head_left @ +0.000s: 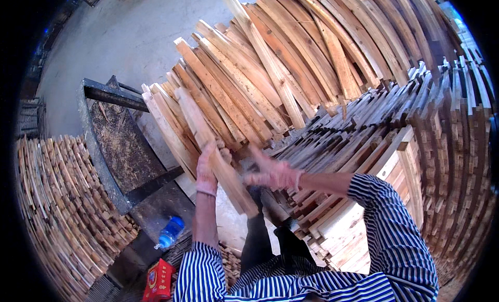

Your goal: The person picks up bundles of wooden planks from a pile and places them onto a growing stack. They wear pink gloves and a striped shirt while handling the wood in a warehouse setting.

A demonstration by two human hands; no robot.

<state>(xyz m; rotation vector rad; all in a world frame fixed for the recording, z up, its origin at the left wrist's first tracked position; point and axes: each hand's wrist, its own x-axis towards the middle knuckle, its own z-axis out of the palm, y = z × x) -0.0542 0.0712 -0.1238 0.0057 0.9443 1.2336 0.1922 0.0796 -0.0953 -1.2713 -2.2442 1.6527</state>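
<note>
A pale wooden slat [196, 119] slants across the middle of the view, its near end over my legs. My left hand [207, 169], in a pinkish knit glove, is closed around it at the slat's left edge. To the right of the slat is my gloved right hand [275, 172], slightly blurred, with its fingers apart and nothing seen in them. Just beyond both hands lies a heap of loose wooden slats [234, 86], mostly side by side, with some lying crosswise on top.
At left stands a dark metal frame [93, 130] holding sawdust, with a blue bottle [170, 232] and a red packet [159, 280] nearer me. Stacked short wood pieces [67, 193] fill the far left. Tall slat stacks [447, 162] rise at right, beside a nearer pile [345, 229].
</note>
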